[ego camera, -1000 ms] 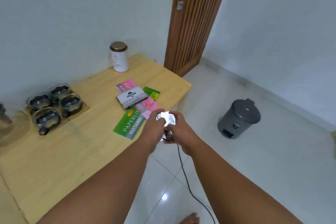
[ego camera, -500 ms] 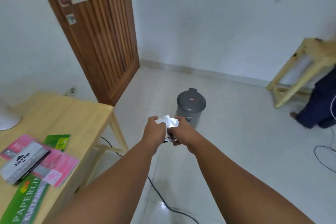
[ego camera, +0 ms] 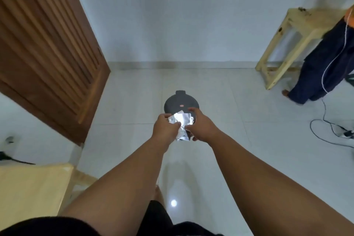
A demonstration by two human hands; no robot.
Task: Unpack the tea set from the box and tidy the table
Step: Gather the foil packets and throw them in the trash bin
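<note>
Both of my hands hold a crumpled silvery wrapper (ego camera: 182,123) out in front of me. My left hand (ego camera: 166,128) pinches its left side and my right hand (ego camera: 199,126) grips its right side. Directly beyond and below the wrapper stands a dark grey pedal bin (ego camera: 177,103) on the white tiled floor, its lid closed. My hands hide the near part of the bin. Only a corner of the wooden table (ego camera: 34,188) shows at the lower left.
A brown slatted door (ego camera: 44,44) fills the left. A light wooden stool (ego camera: 293,34) stands at the right wall, with another person's dark trouser legs (ego camera: 321,67) beside it. Cables (ego camera: 329,130) lie on the floor at the right.
The view has swung away from the table towards the bin. The bin now lies straight ahead under my hands, closer than before. Both hands still hold the wrapper.
</note>
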